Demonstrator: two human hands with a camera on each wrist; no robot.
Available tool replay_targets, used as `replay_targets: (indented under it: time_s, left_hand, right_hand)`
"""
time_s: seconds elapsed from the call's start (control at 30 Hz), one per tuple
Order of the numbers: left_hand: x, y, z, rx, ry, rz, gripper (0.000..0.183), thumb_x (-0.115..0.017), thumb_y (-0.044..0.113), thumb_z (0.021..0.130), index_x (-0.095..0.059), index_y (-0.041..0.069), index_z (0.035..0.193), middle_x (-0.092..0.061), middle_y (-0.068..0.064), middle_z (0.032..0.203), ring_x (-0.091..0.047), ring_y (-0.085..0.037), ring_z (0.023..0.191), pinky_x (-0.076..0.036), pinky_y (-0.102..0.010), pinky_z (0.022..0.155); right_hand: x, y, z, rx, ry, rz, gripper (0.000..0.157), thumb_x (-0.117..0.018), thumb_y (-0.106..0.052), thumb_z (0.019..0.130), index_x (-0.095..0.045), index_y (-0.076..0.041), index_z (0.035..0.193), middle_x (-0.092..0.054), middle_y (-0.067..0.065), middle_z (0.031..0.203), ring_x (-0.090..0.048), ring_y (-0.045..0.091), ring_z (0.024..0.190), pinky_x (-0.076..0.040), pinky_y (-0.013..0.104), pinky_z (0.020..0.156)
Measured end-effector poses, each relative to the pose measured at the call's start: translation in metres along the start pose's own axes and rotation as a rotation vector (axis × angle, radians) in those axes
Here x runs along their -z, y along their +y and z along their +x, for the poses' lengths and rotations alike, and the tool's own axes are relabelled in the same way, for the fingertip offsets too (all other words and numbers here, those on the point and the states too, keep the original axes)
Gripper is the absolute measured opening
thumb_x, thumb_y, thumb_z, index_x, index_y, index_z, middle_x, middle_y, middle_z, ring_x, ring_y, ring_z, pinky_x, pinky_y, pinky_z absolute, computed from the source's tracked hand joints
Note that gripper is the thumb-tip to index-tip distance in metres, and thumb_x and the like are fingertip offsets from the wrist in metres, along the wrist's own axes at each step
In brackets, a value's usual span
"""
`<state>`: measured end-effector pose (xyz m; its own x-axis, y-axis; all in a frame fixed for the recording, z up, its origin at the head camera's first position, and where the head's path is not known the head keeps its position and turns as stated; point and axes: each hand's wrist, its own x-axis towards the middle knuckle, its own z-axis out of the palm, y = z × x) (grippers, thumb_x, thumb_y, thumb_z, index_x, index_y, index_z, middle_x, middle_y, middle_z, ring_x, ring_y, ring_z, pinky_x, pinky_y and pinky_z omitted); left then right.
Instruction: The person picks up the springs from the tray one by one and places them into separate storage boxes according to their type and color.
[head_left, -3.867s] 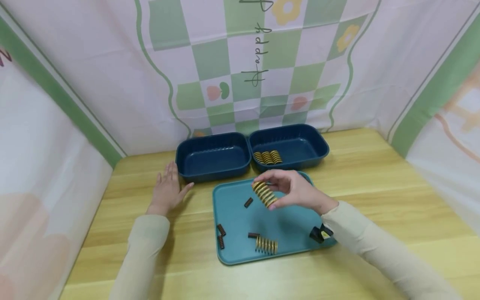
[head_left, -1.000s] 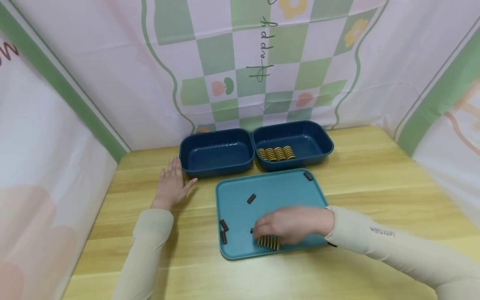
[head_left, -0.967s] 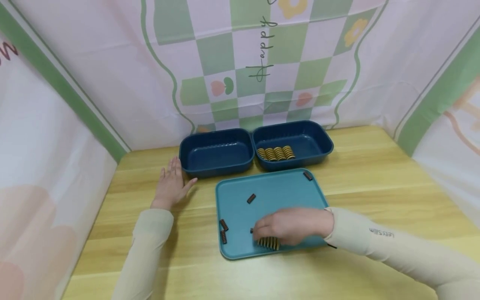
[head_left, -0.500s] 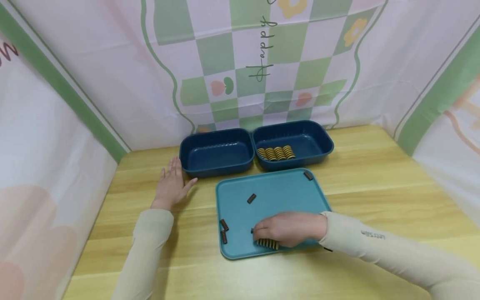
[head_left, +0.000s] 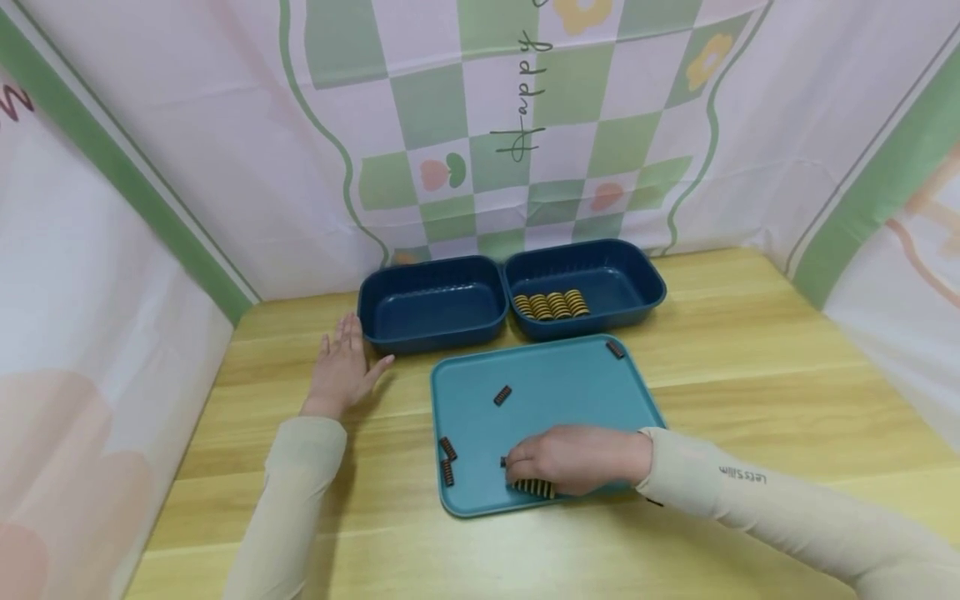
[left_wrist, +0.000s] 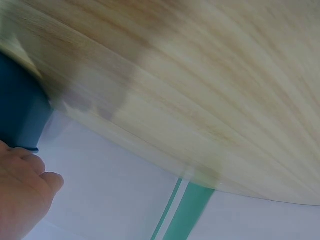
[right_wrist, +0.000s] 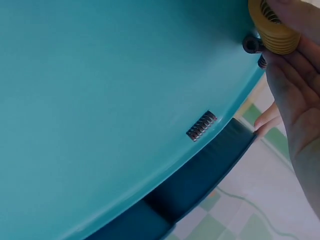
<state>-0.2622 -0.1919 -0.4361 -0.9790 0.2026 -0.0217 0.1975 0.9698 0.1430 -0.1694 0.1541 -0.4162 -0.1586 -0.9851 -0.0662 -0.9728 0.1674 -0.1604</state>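
Note:
My right hand (head_left: 581, 458) is low over the front of the teal tray (head_left: 570, 383), thumb and fingers round a large yellow coil spring (head_left: 534, 488). In the right wrist view that yellow spring (right_wrist: 277, 35) sits between thumb and fingers, its hollow end showing. Beside the fingertips a small dark spring (head_left: 504, 462) is mostly covered. My left hand (head_left: 339, 379) lies with straight fingers against the left end of the left blue bin (head_left: 431, 342). In the left wrist view, part of the left hand (left_wrist: 25, 190) shows at the bin's edge.
Several yellow springs (head_left: 555, 307) lie in a row in the right blue bin (head_left: 618, 321). More small dark springs are scattered on the tray: one near its middle (head_left: 502, 395), one at the far right corner (head_left: 615, 349), two by the left rim (head_left: 447, 450). A patterned cloth (head_left: 495, 192) hangs behind the bins.
The yellow spring held above the tray earlier now lies in the right bin's row. My right hand has come down to the front of the tray onto another yellow spring. The left hand stays put.

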Motion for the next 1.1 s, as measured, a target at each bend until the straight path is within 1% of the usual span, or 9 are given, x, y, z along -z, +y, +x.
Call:
replay_targets:
  time_s: [0.1,0.23,0.4,0.57,0.67,0.77,0.87,0.97,1.1]
  left_hand:
    - [-0.001,0.0,0.0,-0.002,-0.008,0.005,0.09,-0.037,0.054,0.097,0.0,-0.011,0.146,-0.002,-0.028,0.153,0.001,-0.037,0.142,-0.006,-0.054,0.112]
    - [-0.001,0.001,0.001,-0.003,-0.008,0.002,0.089,-0.037,0.054,0.097,0.0,-0.011,0.146,-0.001,-0.028,0.153,0.001,-0.037,0.142,-0.006,-0.054,0.112]
    - [0.0,0.001,0.001,-0.003,-0.005,-0.008,0.089,-0.037,0.053,0.097,0.0,-0.012,0.146,0.0,-0.027,0.153,0.001,-0.038,0.142,-0.003,-0.054,0.112]
    - [-0.002,0.0,0.001,0.0,-0.004,-0.005,0.089,-0.037,0.054,0.097,0.0,-0.011,0.146,-0.001,-0.027,0.153,0.001,-0.037,0.142,-0.003,-0.054,0.112]
    - [-0.002,0.001,0.001,0.001,0.002,-0.004,0.089,-0.038,0.053,0.097,-0.001,-0.012,0.146,-0.002,-0.028,0.153,0.001,-0.037,0.142,-0.004,-0.054,0.112]
    - [-0.002,0.001,0.001,0.001,0.006,-0.007,0.089,-0.039,0.053,0.097,-0.002,-0.012,0.146,-0.003,-0.028,0.153,0.0,-0.037,0.142,-0.005,-0.054,0.112]
    - [-0.002,0.001,0.0,0.003,0.005,-0.007,0.089,-0.038,0.053,0.097,-0.002,-0.012,0.146,-0.003,-0.028,0.153,0.0,-0.038,0.142,-0.005,-0.054,0.112]
    - [-0.001,0.001,-0.001,0.003,0.004,-0.004,0.09,-0.038,0.054,0.097,-0.002,-0.012,0.146,-0.004,-0.028,0.153,0.001,-0.038,0.142,-0.006,-0.054,0.112]
    - [-0.001,0.001,0.0,0.001,0.001,-0.003,0.089,-0.037,0.054,0.097,-0.001,-0.012,0.146,-0.003,-0.028,0.153,0.001,-0.037,0.142,-0.006,-0.054,0.112]
  right_hand:
    - [0.001,0.002,-0.002,-0.023,0.029,0.125,0.049,-0.072,0.006,0.072,-0.062,-0.013,0.117,-0.061,-0.003,0.116,-0.057,0.008,0.108,-0.048,0.02,0.087]
    - [0.004,0.006,-0.007,-0.06,0.085,0.333,0.054,-0.079,-0.004,0.071,-0.059,-0.011,0.121,-0.059,-0.002,0.12,-0.056,0.01,0.11,-0.047,0.023,0.09]
    - [0.007,0.01,-0.012,-0.056,0.223,0.594,0.057,-0.081,-0.012,0.072,-0.057,-0.009,0.124,-0.059,0.0,0.122,-0.055,0.013,0.113,-0.047,0.03,0.093]
    - [0.009,0.011,-0.015,-0.016,0.335,0.929,0.057,-0.079,-0.004,0.074,-0.055,-0.001,0.125,-0.057,0.01,0.123,-0.055,0.019,0.115,-0.045,0.038,0.097]
    - [0.012,0.013,-0.018,-0.016,0.381,1.118,0.058,-0.077,0.006,0.072,-0.054,0.004,0.125,-0.056,0.012,0.125,-0.054,0.02,0.116,-0.042,0.038,0.099]
    - [0.016,0.014,-0.021,-0.011,0.431,1.267,0.059,-0.076,0.012,0.069,-0.053,0.007,0.124,-0.057,0.011,0.126,-0.055,0.022,0.117,-0.041,0.037,0.1]
    - [0.019,0.016,-0.023,0.01,0.472,1.38,0.06,-0.075,0.014,0.069,-0.054,0.005,0.124,-0.058,0.01,0.127,-0.055,0.023,0.117,-0.042,0.037,0.099]
    - [0.021,0.017,-0.024,0.06,0.501,1.463,0.059,-0.075,0.012,0.071,-0.055,0.001,0.126,-0.057,0.011,0.127,-0.055,0.023,0.116,-0.044,0.035,0.098]
    - [0.022,0.02,-0.024,0.123,0.523,1.516,0.057,-0.075,0.008,0.074,-0.054,0.0,0.127,-0.057,0.013,0.128,-0.056,0.022,0.115,-0.044,0.033,0.097]
